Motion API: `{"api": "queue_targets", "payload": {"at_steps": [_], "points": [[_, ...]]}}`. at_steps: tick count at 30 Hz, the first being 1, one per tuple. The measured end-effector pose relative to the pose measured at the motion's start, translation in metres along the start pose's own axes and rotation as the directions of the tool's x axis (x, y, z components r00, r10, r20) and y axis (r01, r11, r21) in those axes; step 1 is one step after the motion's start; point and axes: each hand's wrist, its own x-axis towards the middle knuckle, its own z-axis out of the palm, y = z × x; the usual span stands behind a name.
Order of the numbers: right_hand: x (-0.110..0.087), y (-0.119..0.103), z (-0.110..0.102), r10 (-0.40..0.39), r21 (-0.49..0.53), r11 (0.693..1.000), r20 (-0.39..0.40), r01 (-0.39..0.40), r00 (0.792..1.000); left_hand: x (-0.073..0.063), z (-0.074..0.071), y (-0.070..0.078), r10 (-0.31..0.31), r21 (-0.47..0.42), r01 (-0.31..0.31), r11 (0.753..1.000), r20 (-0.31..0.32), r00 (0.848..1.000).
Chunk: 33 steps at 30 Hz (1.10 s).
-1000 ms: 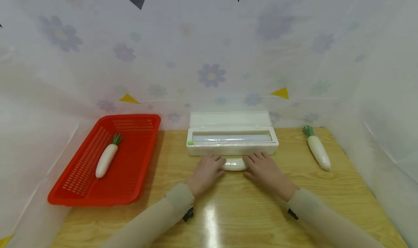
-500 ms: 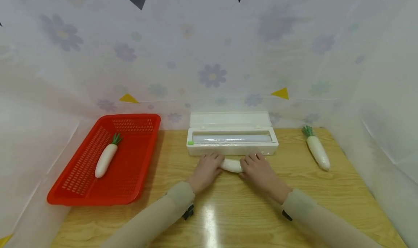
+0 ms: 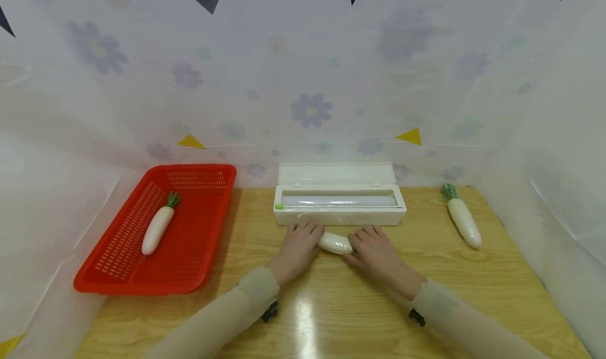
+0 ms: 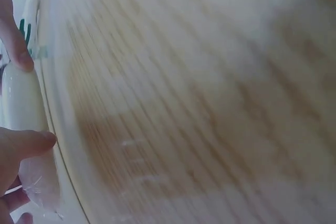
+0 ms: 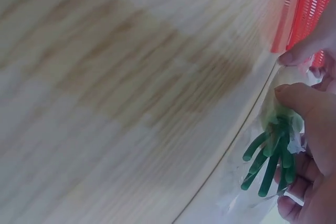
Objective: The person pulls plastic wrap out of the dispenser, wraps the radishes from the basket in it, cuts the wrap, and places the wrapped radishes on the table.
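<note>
Held radish (image 3: 335,243): white, smooth, glossy, plump; lies a bit aslant on the wood table (image 3: 360,317), just in front of (person's side of) the white box (image 3: 341,218), btwn both hands. Clear film (image 5: 233,195) round it, crinkled at the tail end, loose about the green leaves (image 5: 273,156) at the other. L hand (image 3: 298,247), in front of box toward its L side, grips the tail end, thumb laid over the body. R hand (image 3: 380,254), in front of box toward its R side, grasps the leaf end, thumb & fingers round it.

Head cam gets only the mid-part of the body; R wrist cam adds the leaves & loose film, which R hand hides from above. L wrist cam adds the puckered film at the tail. Only head cam gives the full layout: box w/ lid (image 3: 337,174) up & pale roll (image 3: 338,201) inside; red basket (image 3: 196,233) L of box w/ basket radish (image 3: 158,228) in it; far radish (image 3: 464,222) R of box, well apart. R wrist cam catches just a bit of basket.

Count: 3 radishes total, 1 basket, 1 box, 1 lid, 1 roll, 2 hands, 2 beige sleeves (image 3: 222,317).
</note>
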Motion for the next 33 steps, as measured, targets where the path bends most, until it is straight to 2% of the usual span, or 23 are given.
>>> {"api": "queue_targets", "payload": {"at_steps": [7,12,17,21,26,33], "points": [[-0.011,0.006,0.001,-0.030,0.013,0.999,0.024,0.030,0.999,-0.013,-0.001,0.010,0.018,0.033,-0.019,0.999,0.033,0.999],[-0.021,0.010,-0.002,-0.047,0.034,0.998,0.044,0.045,0.998,-0.019,-0.008,0.020,0.024,0.043,-0.027,0.999,0.055,0.998],[-0.032,0.013,-0.004,-0.069,0.121,0.991,0.042,0.063,0.997,-0.026,-0.015,0.029,0.035,0.024,-0.039,0.999,0.138,0.990],[-0.036,0.013,-0.002,-0.060,0.173,0.984,0.048,0.051,0.997,-0.030,-0.016,0.028,0.057,-0.007,-0.056,0.998,0.156,0.986],[-0.033,0.009,-0.008,-0.078,0.158,0.985,0.032,0.072,0.996,-0.030,-0.016,0.025,0.066,-0.029,-0.062,0.998,0.168,0.984],[-0.025,0.007,-0.003,-0.145,0.041,0.988,-0.034,0.146,0.989,-0.027,-0.013,0.021,0.058,0.070,-0.071,0.995,0.171,0.984]]}}
